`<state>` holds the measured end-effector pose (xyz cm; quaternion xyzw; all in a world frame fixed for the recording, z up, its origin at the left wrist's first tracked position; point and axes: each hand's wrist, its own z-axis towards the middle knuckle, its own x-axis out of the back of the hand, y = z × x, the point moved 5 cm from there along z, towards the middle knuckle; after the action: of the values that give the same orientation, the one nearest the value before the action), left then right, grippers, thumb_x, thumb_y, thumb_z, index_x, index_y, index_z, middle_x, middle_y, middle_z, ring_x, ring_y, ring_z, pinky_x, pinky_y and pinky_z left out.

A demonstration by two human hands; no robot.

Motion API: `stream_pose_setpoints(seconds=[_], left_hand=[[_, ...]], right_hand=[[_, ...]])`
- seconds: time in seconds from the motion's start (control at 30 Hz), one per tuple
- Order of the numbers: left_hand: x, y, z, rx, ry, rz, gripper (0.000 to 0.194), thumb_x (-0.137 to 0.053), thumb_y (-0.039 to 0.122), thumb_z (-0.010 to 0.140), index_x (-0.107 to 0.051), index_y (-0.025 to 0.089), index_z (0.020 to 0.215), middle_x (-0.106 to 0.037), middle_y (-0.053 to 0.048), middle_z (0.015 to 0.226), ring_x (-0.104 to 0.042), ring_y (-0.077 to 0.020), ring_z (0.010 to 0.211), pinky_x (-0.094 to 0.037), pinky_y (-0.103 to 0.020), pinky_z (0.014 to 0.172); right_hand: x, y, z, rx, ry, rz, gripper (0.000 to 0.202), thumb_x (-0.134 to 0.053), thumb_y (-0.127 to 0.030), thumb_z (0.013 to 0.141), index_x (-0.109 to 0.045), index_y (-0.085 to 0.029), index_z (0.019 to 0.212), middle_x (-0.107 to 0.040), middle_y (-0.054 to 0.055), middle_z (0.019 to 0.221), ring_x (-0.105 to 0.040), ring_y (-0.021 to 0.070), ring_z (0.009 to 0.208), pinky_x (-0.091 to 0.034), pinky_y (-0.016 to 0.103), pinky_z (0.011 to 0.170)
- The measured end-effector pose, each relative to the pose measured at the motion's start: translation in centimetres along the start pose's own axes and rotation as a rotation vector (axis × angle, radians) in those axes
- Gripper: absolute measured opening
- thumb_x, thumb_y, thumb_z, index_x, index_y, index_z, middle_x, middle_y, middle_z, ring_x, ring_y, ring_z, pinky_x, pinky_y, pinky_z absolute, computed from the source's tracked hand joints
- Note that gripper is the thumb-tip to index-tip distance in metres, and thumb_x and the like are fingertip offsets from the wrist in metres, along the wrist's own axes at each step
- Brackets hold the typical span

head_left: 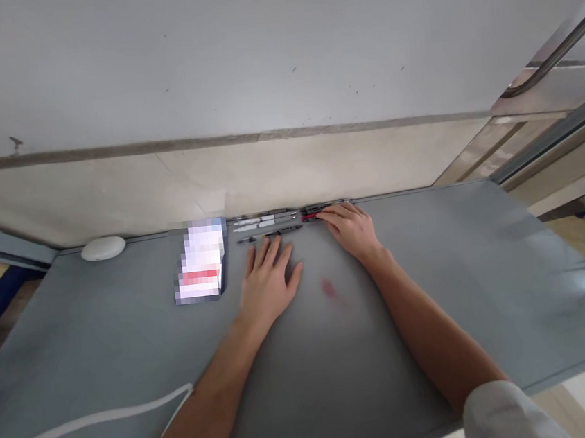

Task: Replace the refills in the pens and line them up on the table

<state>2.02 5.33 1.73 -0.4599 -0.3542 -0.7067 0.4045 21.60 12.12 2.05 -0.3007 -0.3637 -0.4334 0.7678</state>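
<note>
My left hand [268,284] lies palm down on the grey table, fingers spread, its fingertips at a dark pen [253,239]. Just behind that pen, two white pens [256,223] lie side by side, parallel to the wall. My right hand [350,227] is further right, its fingers bent together and closed on the end of a red pen [310,216]. Several dark pens [312,209] lie around the red one along the table's back edge. Part of that group is hidden under my right fingers.
A phone with a lit, blurred screen [200,260] lies left of the pens. Further left sits a white oval object [103,248]. A white cable [84,423] crosses the front left of the table [467,284]. The wall [287,171] rises behind the back edge.
</note>
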Motion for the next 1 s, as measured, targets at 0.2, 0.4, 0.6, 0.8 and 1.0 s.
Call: stream_pose_setpoints(seconds=[0.2,0.4,0.6,0.8,1.0], left_hand=[[0.0,0.1,0.0,-0.004,0.001,0.004,0.046,-0.041,0.042,0.096,-0.057,0.016,0.132,-0.051,-0.012,0.144,-0.042,-0.0330,0.136,-0.028,-0.052,0.116],[-0.1,0.0,0.0,0.005,0.009,-0.022,0.046,-0.042,0.042,0.096,-0.059,0.017,0.130,-0.051,-0.012,0.144,-0.042,-0.0334,0.136,-0.028,-0.053,0.116],[0.0,-0.1,-0.1,0.012,0.014,-0.053,0.046,-0.045,0.041,0.095,-0.058,0.017,0.132,-0.051,-0.013,0.144,-0.042,-0.0341,0.136,-0.026,-0.053,0.116],[-0.1,-0.1,-0.2,0.013,0.021,-0.047,0.045,-0.046,0.041,0.095,-0.057,0.019,0.132,-0.051,-0.012,0.144,-0.042,-0.0330,0.136,-0.026,-0.052,0.116],[0.0,0.0,-0.3,0.016,0.011,-0.051,0.046,-0.045,0.040,0.095,-0.057,0.018,0.134,-0.049,-0.012,0.146,-0.040,-0.0333,0.137,-0.025,-0.052,0.116]], right_hand=[[-0.1,-0.1,0.0,0.001,-0.006,-0.004,0.031,-0.049,-0.014,0.092,-0.072,-0.029,0.107,-0.072,0.000,0.112,-0.062,0.0188,0.102,-0.045,0.033,0.089],[0.2,-0.5,-0.1,0.016,0.007,-0.013,0.030,-0.049,-0.016,0.093,-0.072,-0.029,0.107,-0.072,0.000,0.112,-0.062,0.0192,0.104,-0.045,0.034,0.090],[0.8,-1.2,-0.4,0.021,-0.026,-0.001,0.027,-0.049,-0.022,0.094,-0.071,-0.028,0.109,-0.071,0.002,0.114,-0.061,0.0210,0.106,-0.045,0.036,0.092],[1.8,-3.6,-1.1,0.096,-0.104,0.039,0.030,-0.046,-0.032,0.096,-0.066,-0.026,0.116,-0.066,0.005,0.125,-0.058,0.0229,0.117,-0.043,0.040,0.100],[1.9,-6.2,-3.0,0.106,-0.225,0.108,0.036,-0.044,-0.042,0.096,-0.063,-0.024,0.121,-0.060,0.007,0.134,-0.055,0.0230,0.123,-0.043,0.041,0.104]])
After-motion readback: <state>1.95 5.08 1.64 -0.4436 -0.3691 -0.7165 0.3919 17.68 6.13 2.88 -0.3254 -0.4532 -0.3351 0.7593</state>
